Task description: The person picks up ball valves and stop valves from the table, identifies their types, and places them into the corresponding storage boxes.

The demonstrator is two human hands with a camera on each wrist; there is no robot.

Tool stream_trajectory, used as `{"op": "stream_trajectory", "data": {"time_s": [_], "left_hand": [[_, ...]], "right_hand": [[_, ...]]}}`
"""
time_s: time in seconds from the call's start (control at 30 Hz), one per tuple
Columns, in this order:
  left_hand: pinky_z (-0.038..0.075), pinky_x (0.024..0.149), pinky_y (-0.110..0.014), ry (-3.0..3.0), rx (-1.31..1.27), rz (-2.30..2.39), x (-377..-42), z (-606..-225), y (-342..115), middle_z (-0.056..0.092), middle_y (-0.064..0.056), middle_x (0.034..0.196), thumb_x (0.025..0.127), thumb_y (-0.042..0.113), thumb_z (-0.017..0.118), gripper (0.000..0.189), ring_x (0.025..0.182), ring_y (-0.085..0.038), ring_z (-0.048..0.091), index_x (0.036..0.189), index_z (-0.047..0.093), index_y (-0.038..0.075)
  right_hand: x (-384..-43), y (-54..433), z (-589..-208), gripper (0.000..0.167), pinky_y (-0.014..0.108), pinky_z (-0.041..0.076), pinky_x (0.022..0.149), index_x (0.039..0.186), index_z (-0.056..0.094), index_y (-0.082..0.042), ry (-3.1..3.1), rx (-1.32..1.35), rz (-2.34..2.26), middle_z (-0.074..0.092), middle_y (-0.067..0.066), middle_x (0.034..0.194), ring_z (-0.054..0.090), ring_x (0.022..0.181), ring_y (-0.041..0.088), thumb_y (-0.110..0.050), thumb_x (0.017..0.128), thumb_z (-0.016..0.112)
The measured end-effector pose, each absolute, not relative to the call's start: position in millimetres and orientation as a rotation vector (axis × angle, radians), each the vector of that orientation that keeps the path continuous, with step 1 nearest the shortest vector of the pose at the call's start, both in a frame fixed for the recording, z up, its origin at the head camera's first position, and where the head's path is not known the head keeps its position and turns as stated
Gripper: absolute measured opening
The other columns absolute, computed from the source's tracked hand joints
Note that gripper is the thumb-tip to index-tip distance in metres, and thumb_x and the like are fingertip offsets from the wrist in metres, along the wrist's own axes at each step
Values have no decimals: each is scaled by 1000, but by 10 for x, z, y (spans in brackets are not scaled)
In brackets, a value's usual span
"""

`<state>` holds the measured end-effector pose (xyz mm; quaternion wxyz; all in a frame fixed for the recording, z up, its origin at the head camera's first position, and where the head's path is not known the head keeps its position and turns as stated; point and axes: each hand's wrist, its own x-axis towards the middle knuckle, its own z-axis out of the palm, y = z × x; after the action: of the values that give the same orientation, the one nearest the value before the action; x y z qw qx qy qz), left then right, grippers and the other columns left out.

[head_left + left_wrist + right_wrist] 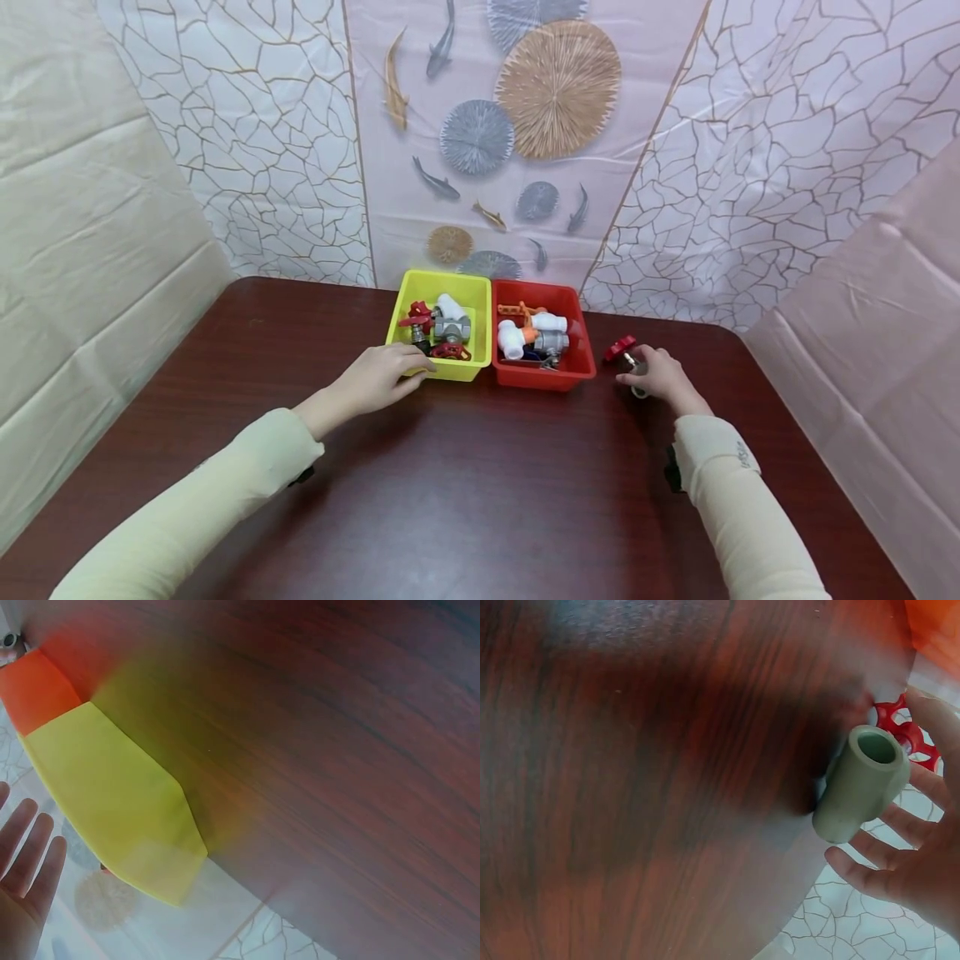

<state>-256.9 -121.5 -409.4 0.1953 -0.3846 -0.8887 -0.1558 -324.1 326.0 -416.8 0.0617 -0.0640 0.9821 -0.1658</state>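
My left hand point(382, 377) reaches over the near left rim of the yellow bin point(480, 329). Its straight, spread fingers show beside the bin point(131, 795) in the left wrist view. On the right, my other hand point(660, 375) is around a valve with a red handwheel point(620, 347). From the right wrist view, the grey-green valve body point(859, 787) has its open pipe end facing the camera. Loosely extended fingers point(900, 825) reach behind the body, and the thumb stands apart, near the wheel.
Inside the yellow bin lie red-handled valves point(452, 351), a grey metal fitting point(452, 329) and a white fitting point(450, 306). Against it stands a red bin point(534, 379) with white, orange and metal fittings. Patterned cloth point(292, 142) rises behind the dark wooden table point(480, 500).
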Motion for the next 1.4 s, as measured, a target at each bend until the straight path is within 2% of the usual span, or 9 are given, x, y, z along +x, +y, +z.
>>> {"op": "stream_trajectory", "data": {"time_s": [0.17, 0.3, 0.4, 0.57, 0.7, 0.83, 1.1, 1.4], "left_hand": [[54, 74, -33, -2485, -1043, -456, -2537, -4087, -1292, 70, 1, 93, 84, 12, 68, 12, 86, -15, 66, 95, 72, 13], [54, 75, -32, -2497, -1035, -468, -2518, -4087, -1330, 70, 1, 93, 85, 12, 66, 11, 86, -15, 66, 95, 72, 13], [54, 74, -32, -2490, -1037, -460, -2503, -4092, -1354, 70, 1, 91, 85, 12, 66, 11, 85, -15, 65, 94, 72, 12], [54, 74, -34, -2490, -1012, -444, -2473, -4094, -1395, 70, 1, 89, 83, 12, 68, 10, 84, -17, 65, 93, 72, 12], [54, 75, -35, -2527, -980, -445, -2445, -4086, -1432, 70, -1, 90, 83, 13, 69, 10, 85, -18, 65, 93, 72, 11], [54, 78, -36, -2574, -949, -440, -2428, -4083, -1464, 71, -2, 92, 83, 14, 69, 11, 87, -19, 65, 93, 72, 10], [54, 78, -37, -2556, -958, -450, -2431, -4119, -1490, 71, -3, 92, 84, 13, 68, 10, 89, -19, 66, 92, 72, 10], [54, 78, -37, -2568, -936, -459, -2438, -4136, -1526, 71, -3, 92, 83, 12, 69, 9, 88, -19, 67, 92, 72, 9]], "right_hand": [[-3293, 3261, -4278, 54, 55, 44, 85, 124, 44, 13, 3001, -202, -460, 55, 33, 109, 54, 97, 44, -26, 90, 60], [-3295, 3242, -4343, 39, 52, 44, 77, 107, 50, 12, 3045, -185, -410, 58, 27, 90, 55, 83, 40, -24, 92, 56], [-3286, 3222, -4371, 33, 54, 42, 78, 96, 50, 9, 3082, -149, -376, 55, 27, 86, 54, 82, 43, -22, 91, 56], [-3273, 3194, -4384, 36, 58, 40, 82, 104, 48, 12, 3091, -79, -367, 51, 36, 100, 48, 94, 55, -22, 93, 54], [-3263, 3165, -4375, 40, 58, 40, 82, 110, 45, 14, 3066, -42, -379, 46, 39, 107, 44, 98, 56, -22, 94, 52], [-3259, 3145, -4358, 35, 56, 39, 82, 104, 46, 13, 3047, -31, -417, 48, 37, 103, 45, 96, 52, -20, 95, 52], [-3324, 3166, -4357, 27, 55, 36, 86, 87, 49, 8, 3071, -75, -414, 54, 22, 79, 54, 79, 39, -18, 92, 56], [-3285, 3170, -4235, 28, 44, 41, 72, 91, 49, 9, 3070, -34, -535, 52, 18, 76, 50, 74, 34, -19, 92, 55]]}}
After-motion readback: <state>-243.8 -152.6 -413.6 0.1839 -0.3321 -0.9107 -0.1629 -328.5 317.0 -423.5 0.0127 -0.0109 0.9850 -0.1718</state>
